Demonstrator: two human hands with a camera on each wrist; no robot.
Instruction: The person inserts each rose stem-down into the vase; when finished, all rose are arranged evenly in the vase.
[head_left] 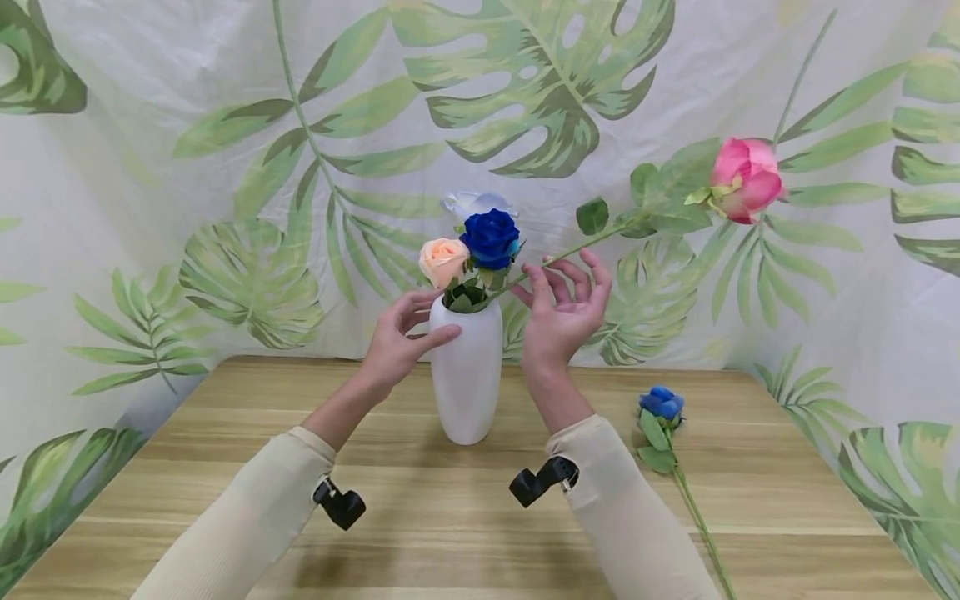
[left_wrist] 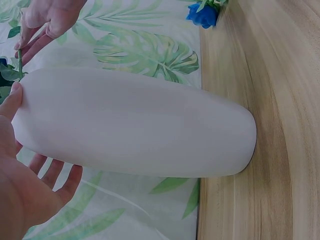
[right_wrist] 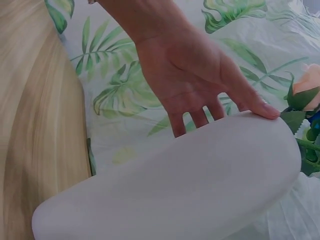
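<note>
A tall white vase [head_left: 467,375] stands upright on the wooden table. My left hand [head_left: 408,333] holds it near the mouth, thumb on the near side and fingers around the left; the right wrist view shows this hand [right_wrist: 187,70] across the vase. Between thumb and fingertips, my right hand [head_left: 566,312] pinches the green stem of a pink rose [head_left: 746,179]. That stem slants from the vase mouth up to the right, its lower end hidden among leaves. In the vase are a peach rose [head_left: 444,262], a dark blue rose [head_left: 491,238] and a pale white-blue flower [head_left: 476,202] behind them.
On the right of the wooden table [head_left: 225,467] lies a blue rose [head_left: 662,403] with a long stem, beside my right forearm. A leaf-patterned cloth [head_left: 360,100] hangs close behind the table. Each sleeve carries a small black camera [head_left: 341,504].
</note>
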